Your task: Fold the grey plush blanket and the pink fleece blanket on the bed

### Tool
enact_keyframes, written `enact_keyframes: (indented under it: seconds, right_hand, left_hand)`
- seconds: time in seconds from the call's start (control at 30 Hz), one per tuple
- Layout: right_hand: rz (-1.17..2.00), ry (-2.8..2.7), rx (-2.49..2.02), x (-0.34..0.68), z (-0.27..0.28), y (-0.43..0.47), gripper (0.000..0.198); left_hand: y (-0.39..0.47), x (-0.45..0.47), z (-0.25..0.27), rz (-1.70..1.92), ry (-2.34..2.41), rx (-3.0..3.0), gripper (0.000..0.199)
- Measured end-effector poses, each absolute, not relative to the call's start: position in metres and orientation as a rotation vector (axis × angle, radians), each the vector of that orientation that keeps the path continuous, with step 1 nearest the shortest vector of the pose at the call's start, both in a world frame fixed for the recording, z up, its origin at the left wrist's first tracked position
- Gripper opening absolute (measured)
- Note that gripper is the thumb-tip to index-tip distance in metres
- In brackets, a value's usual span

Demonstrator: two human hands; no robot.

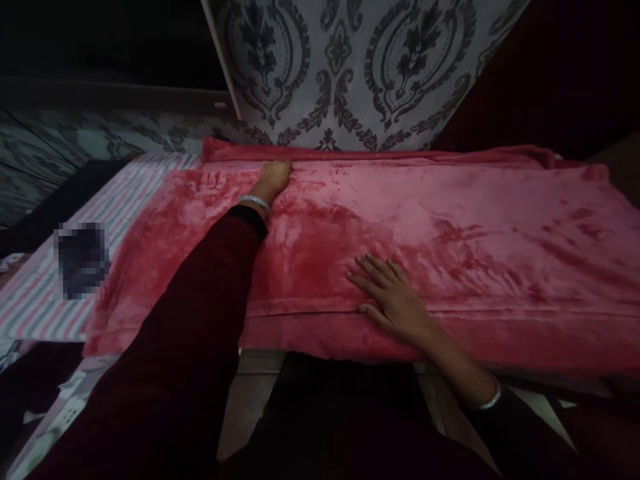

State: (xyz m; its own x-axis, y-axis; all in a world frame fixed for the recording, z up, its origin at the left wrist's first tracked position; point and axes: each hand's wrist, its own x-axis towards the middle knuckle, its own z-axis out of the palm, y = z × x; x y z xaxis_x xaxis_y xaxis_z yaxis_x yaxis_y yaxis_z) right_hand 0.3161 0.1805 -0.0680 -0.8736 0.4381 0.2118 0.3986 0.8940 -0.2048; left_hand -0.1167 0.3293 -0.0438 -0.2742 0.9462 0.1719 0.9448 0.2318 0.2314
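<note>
Blanket (450, 220): red-pink plush, spread in a long folded band across the bed, running from left of centre to the right edge of view. Pile shows darker and lighter brushed patches. Near edge has a seam line and hangs slightly over the bed's front; far edge is bunched into a low ridge against the wall.

Left hand (274, 179): reached forward to the blanket's far edge, fingers curled down onto the ridge of fabric. Whether it pinches the cloth or only presses on it cannot be told. Silver bangle (254, 202) at the wrist; dark maroon sleeve (190, 320) covers the arm.

Right hand (393, 297): open, palm down, fingers spread flat on the blanket near its front seam, well apart from the left hand. A second bangle shows at this wrist, by a dark cuff.

Striped sheet (45, 293): pink and white stripes, lying under the blanket and exposed to its left.

Blurred patch (81, 259): dark, pixelated, on the striped sheet; contents not legible.

Wall panel (360, 73): grey with dark damask pattern, directly behind the blanket's far edge.

Patterned cloth (90, 143): grey-green, dim, beyond the striped sheet at upper left.

Foreground below the bed: dark, detail not legible.
</note>
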Motion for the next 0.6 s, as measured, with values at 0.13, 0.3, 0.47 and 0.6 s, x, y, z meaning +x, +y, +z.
enact_keyframes:
  seconds: [0.13, 0.3, 0.47, 0.6]
  right_hand:
    - [0.184, -2.774, -0.638, 0.308, -0.062, 0.181, 0.054]
    - [0.127, -2.757, -0.696, 0.280, -0.062, 0.191, 0.059]
    - [0.170, -2.803, -0.750, 0.260, -0.070, 0.205, 0.056]
    - [0.211, -2.781, -0.733, 0.271, -0.062, 0.199, 0.052]
  left_hand:
    - [0.307, -0.105, -0.019, 0.411, 2.407, 2.051, 0.043]
    - [0.240, -0.085, -0.016, 0.266, 2.202, 2.210, 0.057]
    - [0.176, -0.083, -0.035, 0.107, 2.191, 2.105, 0.063]
    - [0.165, -0.083, -0.030, 0.056, 2.238, 2.018, 0.062]
